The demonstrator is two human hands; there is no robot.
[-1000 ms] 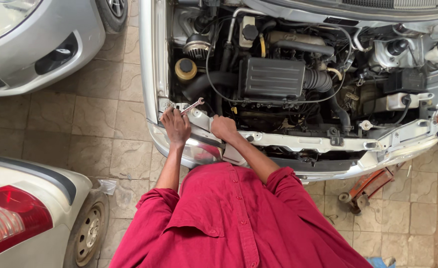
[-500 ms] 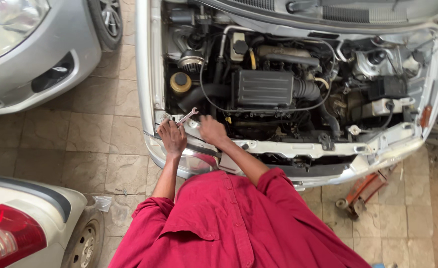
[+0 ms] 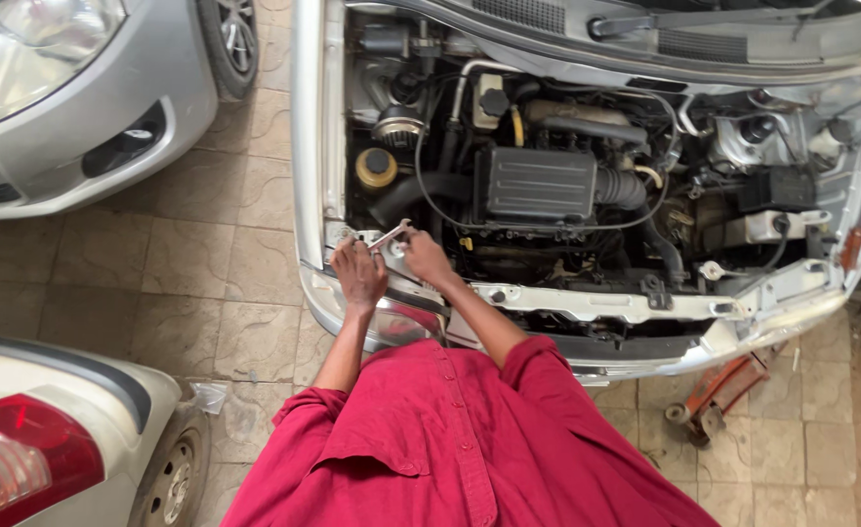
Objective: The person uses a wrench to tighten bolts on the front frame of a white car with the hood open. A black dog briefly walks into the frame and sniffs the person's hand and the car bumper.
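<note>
My red shirt point(image 3: 450, 449) filled the near edge, and from its rolled sleeves both arms reached up to the front corner of the silver car point(image 3: 587, 303) with its bonnet up. My left hand point(image 3: 360, 273) was curled around the lower end of a metal spanner point(image 3: 389, 236), while my right hand point(image 3: 427, 259) gripped it just beside, on the front rail of the engine bay. Beyond them sat the black engine cover point(image 3: 536, 183) and a yellow cap point(image 3: 376, 166).

spanner point(image 3: 389, 236) on car front panel point(image 3: 587, 303) | jack point(image 3: 718, 390) on floor, right | second car point(image 3: 69, 98) left
</note>
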